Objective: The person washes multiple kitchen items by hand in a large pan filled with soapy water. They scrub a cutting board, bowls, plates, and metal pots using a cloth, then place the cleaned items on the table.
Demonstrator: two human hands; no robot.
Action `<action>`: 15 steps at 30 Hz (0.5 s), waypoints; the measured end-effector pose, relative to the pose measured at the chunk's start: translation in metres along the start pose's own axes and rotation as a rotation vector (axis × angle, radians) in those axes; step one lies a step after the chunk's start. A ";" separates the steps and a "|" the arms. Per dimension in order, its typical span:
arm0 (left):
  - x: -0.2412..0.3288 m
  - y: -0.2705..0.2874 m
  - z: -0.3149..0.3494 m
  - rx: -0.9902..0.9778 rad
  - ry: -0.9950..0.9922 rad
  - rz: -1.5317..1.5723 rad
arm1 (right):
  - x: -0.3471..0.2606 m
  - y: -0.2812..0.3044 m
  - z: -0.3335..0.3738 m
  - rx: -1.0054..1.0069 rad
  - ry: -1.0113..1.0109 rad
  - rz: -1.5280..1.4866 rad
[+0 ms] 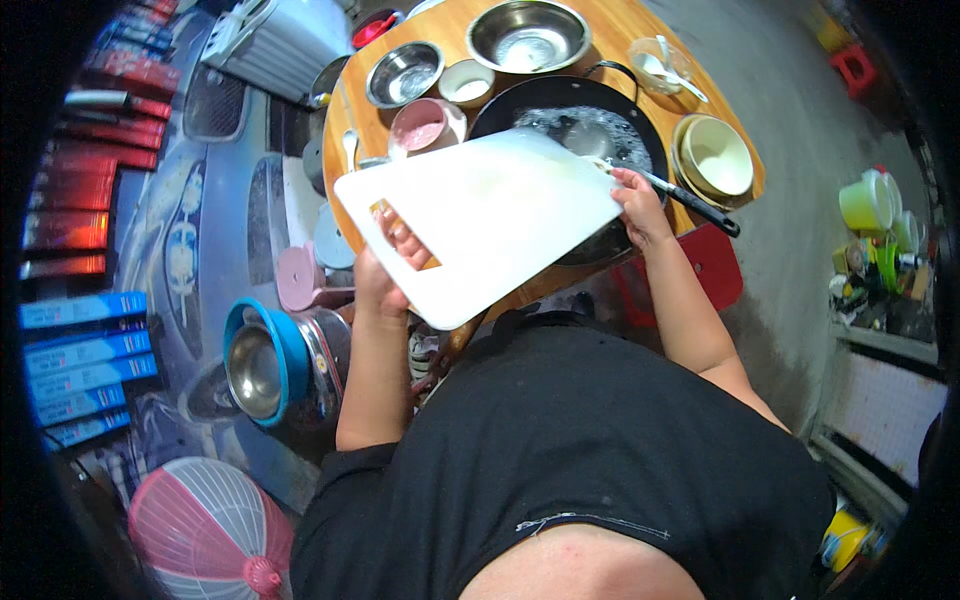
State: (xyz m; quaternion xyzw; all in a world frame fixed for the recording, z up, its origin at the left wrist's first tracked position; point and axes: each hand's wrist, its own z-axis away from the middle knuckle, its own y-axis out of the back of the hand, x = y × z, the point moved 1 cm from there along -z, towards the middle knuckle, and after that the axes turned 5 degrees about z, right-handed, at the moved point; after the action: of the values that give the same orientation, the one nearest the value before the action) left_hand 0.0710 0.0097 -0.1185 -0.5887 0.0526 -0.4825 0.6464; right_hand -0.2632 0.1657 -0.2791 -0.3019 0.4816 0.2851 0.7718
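A white cutting board (490, 220) is held tilted in front of me, above the near side of a black wok (655, 130). My left hand (380, 280) grips it at the handle slot, where fingers show through the opening. My right hand (640, 205) is closed on the board's right edge, thumb on top. Soapy water (590, 130) fills the wok, with a round ladle-like shape under the suds. A utensil with a black handle (708, 212) leans over the wok's right rim, beside my right hand. The board hides the wok's near left part.
On the wooden table (345, 110) are metal bowls (405, 75) (528, 38), a pink cup (420, 128), stacked cream bowls (718, 158) and a clear container with spoons (660, 68). A red stool (710, 265) is under the right edge. A blue basin (290, 350) stands at left.
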 end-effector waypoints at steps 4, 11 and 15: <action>0.010 0.013 0.005 -0.169 0.147 0.207 | 0.014 0.015 -0.019 -0.106 0.082 0.397; 0.012 -0.014 0.033 -0.037 -0.034 -0.291 | -0.006 0.037 -0.024 -0.068 -0.136 0.217; 0.026 -0.043 0.062 0.005 -0.212 -0.489 | -0.003 0.047 -0.025 -0.052 -0.174 -0.006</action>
State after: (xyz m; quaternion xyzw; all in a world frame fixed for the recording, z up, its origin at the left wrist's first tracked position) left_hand 0.0999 0.0427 -0.0521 -0.6295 -0.1603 -0.5602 0.5140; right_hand -0.3127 0.1774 -0.2943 -0.2973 0.4044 0.3204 0.8034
